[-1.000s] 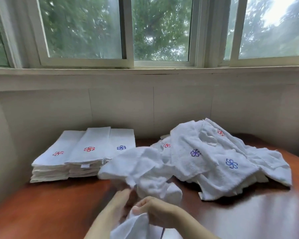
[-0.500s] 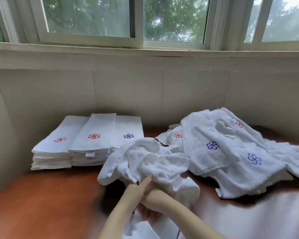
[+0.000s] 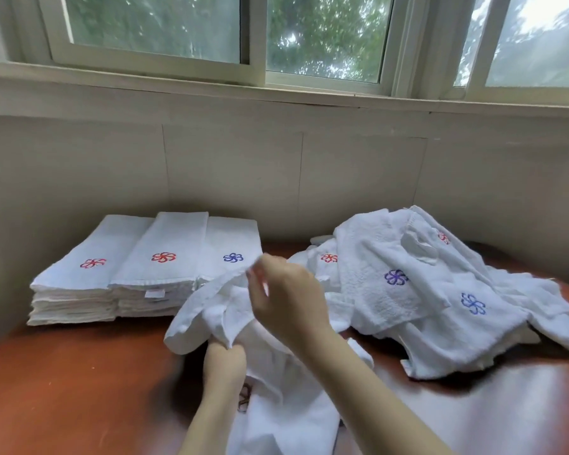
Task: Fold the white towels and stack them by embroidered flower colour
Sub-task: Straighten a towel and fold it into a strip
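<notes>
1. Held towel (image 3: 217, 310): white terry, crumpled and unfolded, raised front centre above the worktop (image 3: 79, 389); right hand (image 3: 286, 300) pinches its upper edge; left hand (image 3: 224, 362) grips a lower fold; the rest drapes toward the viewer; a dark reddish flower shows partly beside the left wrist.
2. Left stack (image 3: 76, 290): folded towels, back left by the wall; red flower on top.
3. Middle stack (image 3: 165, 238): touching the left stack; red flower on top; small label at its front edge.
4. Right stack (image 3: 232, 234): touching the middle stack; blue flower on top; partly hidden by the held towel.
5. Loose heap (image 3: 424, 307): unfolded towels, rumpled, on the right; red, purple and blue flowers showing.
</notes>
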A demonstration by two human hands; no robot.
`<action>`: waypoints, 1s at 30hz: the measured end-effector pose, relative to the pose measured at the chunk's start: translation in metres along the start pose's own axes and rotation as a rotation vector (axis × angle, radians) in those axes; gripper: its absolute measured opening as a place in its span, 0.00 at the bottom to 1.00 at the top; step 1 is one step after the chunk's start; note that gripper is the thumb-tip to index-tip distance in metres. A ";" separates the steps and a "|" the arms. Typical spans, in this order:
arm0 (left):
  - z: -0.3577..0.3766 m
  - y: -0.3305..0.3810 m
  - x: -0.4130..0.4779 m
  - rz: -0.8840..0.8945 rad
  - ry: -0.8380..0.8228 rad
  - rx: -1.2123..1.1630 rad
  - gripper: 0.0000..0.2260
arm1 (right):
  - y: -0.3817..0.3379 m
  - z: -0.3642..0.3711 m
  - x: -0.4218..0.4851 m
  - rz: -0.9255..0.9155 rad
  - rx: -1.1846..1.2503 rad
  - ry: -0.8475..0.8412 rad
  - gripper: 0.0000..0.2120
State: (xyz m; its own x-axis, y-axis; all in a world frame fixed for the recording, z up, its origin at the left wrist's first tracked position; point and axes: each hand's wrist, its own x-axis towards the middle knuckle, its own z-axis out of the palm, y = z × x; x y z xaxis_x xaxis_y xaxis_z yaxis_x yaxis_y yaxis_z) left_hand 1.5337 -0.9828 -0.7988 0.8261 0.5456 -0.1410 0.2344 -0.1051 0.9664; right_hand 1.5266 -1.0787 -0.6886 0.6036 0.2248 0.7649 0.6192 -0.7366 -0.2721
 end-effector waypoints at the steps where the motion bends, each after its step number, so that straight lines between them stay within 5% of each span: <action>1: 0.000 -0.002 -0.003 0.037 -0.012 0.033 0.07 | -0.003 0.003 0.016 -0.044 0.012 -0.026 0.05; 6: 0.005 -0.011 -0.014 0.149 -0.101 0.242 0.11 | 0.006 0.052 0.067 -0.079 -0.221 -0.675 0.39; 9: 0.002 -0.016 -0.015 0.242 -0.166 0.416 0.11 | 0.024 0.087 0.042 0.090 -0.357 -0.997 0.37; 11: 0.002 -0.017 -0.018 0.281 -0.207 0.383 0.11 | 0.034 0.100 0.027 0.244 -0.331 -1.046 0.37; 14: 0.003 -0.016 -0.019 0.334 -0.198 0.407 0.15 | 0.040 0.099 0.031 0.321 -0.317 -1.027 0.38; 19: 0.001 -0.009 -0.026 0.418 -0.199 0.369 0.07 | 0.059 0.084 0.042 0.311 -0.378 -1.000 0.22; 22: 0.003 -0.006 -0.033 0.545 -0.261 0.476 0.08 | 0.085 0.053 0.057 0.430 -0.190 -0.942 0.16; 28: 0.011 0.000 -0.041 0.617 -0.525 0.380 0.13 | 0.161 -0.055 0.141 0.822 0.200 -0.260 0.04; 30: 0.016 0.003 -0.042 0.573 -0.563 0.460 0.20 | 0.182 -0.094 0.170 0.865 0.263 -0.041 0.08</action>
State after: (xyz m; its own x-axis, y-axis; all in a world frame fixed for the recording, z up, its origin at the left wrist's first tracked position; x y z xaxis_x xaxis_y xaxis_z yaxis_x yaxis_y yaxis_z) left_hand 1.5074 -1.0191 -0.7932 0.9776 -0.1636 0.1324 -0.2062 -0.6192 0.7576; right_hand 1.6949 -1.2345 -0.5536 0.9258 -0.3136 0.2113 0.0326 -0.4906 -0.8708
